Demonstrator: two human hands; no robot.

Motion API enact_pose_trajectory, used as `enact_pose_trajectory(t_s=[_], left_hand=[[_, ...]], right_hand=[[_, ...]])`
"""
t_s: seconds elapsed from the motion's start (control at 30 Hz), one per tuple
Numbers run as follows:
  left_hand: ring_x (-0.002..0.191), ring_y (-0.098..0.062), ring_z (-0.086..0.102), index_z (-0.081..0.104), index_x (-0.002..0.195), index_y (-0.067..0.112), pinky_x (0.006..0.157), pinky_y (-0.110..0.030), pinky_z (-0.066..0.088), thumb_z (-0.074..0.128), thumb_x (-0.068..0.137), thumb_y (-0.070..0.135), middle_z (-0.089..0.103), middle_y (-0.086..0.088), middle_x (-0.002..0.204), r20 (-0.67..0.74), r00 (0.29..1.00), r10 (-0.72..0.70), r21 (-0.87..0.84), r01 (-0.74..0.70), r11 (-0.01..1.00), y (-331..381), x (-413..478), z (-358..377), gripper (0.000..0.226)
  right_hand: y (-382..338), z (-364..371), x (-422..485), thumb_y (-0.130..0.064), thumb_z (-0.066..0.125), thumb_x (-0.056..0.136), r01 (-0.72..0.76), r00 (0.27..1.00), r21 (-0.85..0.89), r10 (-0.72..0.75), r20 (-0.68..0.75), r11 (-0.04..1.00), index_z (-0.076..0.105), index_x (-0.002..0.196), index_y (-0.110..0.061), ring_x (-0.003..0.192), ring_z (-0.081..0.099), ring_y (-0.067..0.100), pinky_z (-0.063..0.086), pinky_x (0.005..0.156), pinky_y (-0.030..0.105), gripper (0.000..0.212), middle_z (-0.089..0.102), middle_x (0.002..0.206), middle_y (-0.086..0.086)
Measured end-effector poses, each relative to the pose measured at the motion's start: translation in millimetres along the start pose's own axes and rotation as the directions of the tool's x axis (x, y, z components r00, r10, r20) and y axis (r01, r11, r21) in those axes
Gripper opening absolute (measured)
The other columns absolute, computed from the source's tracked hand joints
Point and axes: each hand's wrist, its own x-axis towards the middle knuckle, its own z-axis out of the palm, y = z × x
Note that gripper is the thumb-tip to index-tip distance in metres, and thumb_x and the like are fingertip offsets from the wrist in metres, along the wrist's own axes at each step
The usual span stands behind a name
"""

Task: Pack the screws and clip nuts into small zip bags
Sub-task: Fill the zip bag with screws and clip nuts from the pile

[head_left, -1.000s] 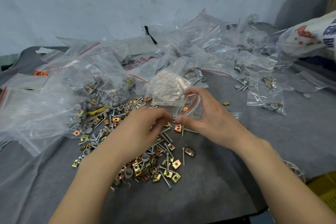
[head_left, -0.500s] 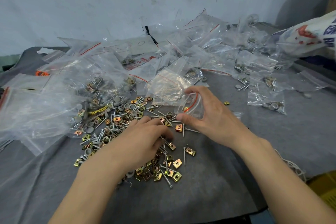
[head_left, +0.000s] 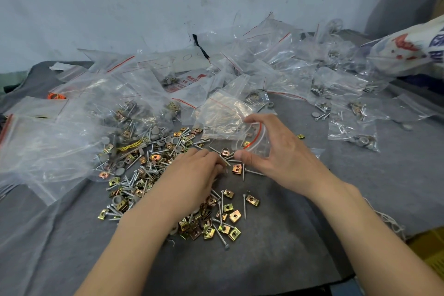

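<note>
You're holding a small zip bag (head_left: 257,148) open by the pile.
Your right hand (head_left: 283,154) is pinching its red-striped mouth between thumb and fingertips, at the far edge of the screws (head_left: 134,181) and clip nuts (head_left: 234,216) lying on the counter (head_left: 276,247). Your left hand (head_left: 194,173) is curling down into that pile (its grip is hidden; I cannot tell whether it has anything).

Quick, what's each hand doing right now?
Left hand: curled over the screws, grip cannot be told.
Right hand: holding a small zip bag.
</note>
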Motion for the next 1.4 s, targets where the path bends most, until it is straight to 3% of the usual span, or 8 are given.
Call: enact_pose_trajectory(t_s=[0.23,0.33,0.43,0.63,0.8,1.03,1.17,1.4], left_hand=[[0.120,-0.009,0.050,0.053,0.139,0.022,0.098,-0.016,0.034,0.037,0.106,0.020,0.055,0.003,0.130,-0.165,0.965,-0.203,-0.441,0.112,0.891,-3,4,-9,0.036],[0.082,0.009,0.053,0.062,0.123,0.024,0.070,-0.003,0.036,0.041,0.105,0.018,0.055,0.012,0.101,-0.191,0.946,-0.262,-0.558,0.114,0.822,-4,5,-9,0.028],[0.058,0.008,0.052,0.062,0.111,0.026,0.051,-0.006,0.037,0.046,0.104,0.018,0.056,0.010,0.085,-0.174,0.940,-0.293,-0.660,0.109,0.743,-5,5,-8,0.019],[0.080,-0.003,0.065,0.065,0.100,0.028,0.068,-0.008,0.047,0.062,0.096,0.018,0.071,0.004,0.090,-0.166,0.921,-0.353,-0.836,0.058,0.545,2,9,-13,0.011],[0.071,0.000,0.060,0.072,0.093,0.025,0.063,-0.013,0.047,0.071,0.089,0.020,0.070,0.007,0.084,-0.126,0.891,-0.436,-0.955,0.010,0.297,10,18,-14,0.006],[0.070,0.009,0.064,0.071,0.097,0.022,0.064,-0.003,0.044,0.060,0.097,0.015,0.074,0.009,0.077,-0.136,0.925,-0.355,-0.909,0.026,0.417,24,28,-9,0.013],[0.078,0.004,0.066,0.071,0.094,0.025,0.073,-0.011,0.049,0.057,0.097,0.010,0.074,0.007,0.086,-0.103,0.973,-0.209,-0.834,0.030,0.551,33,34,-7,0.021],[0.086,0.010,0.064,0.068,0.108,0.020,0.079,-0.006,0.044,0.049,0.100,0.001,0.071,0.010,0.096,-0.089,0.994,-0.061,-0.857,-0.045,0.513,33,41,-12,0.028]], right_hand=[[-1,-1,0,-0.071,0.058,0.084,0.003,1.000,-0.012,-0.003,0.004,1.000,0.037,0.136,-0.038,0.126,0.045,0.002,0.038,0.102,0.029,0.065,0.045,0.138,-0.015],[-1,-1,0,-0.070,0.058,0.084,0.004,1.000,-0.014,-0.004,0.005,1.000,0.037,0.136,-0.037,0.126,0.045,0.003,0.038,0.104,0.030,0.065,0.045,0.139,-0.014],[0,-1,0,-0.072,0.057,0.083,0.007,1.000,-0.011,-0.007,0.004,1.000,0.035,0.136,-0.040,0.126,0.045,0.003,0.038,0.104,0.031,0.065,0.044,0.139,-0.015],[-1,1,0,-0.076,0.055,0.081,0.011,1.000,-0.014,-0.011,0.007,1.000,0.032,0.137,-0.042,0.127,0.045,0.002,0.039,0.105,0.032,0.069,0.044,0.140,-0.016],[-2,3,1,-0.073,0.059,0.081,0.010,1.000,-0.007,-0.010,0.005,1.000,0.034,0.138,-0.042,0.128,0.044,0.002,0.039,0.107,0.033,0.070,0.044,0.139,-0.015],[0,4,1,-0.070,0.061,0.080,0.014,1.000,-0.002,-0.014,-0.007,1.000,0.033,0.139,-0.043,0.126,0.046,0.003,0.041,0.105,0.032,0.071,0.045,0.138,-0.015],[-1,3,1,-0.067,0.061,0.080,0.021,1.000,0.010,-0.021,-0.007,1.000,0.032,0.138,-0.044,0.127,0.049,0.010,0.043,0.106,0.041,0.069,0.047,0.138,-0.010],[0,1,1,-0.061,0.066,0.079,0.024,0.999,0.018,-0.023,-0.034,1.000,0.041,0.142,-0.033,0.124,0.054,0.015,0.046,0.103,0.046,0.074,0.051,0.135,-0.006]])
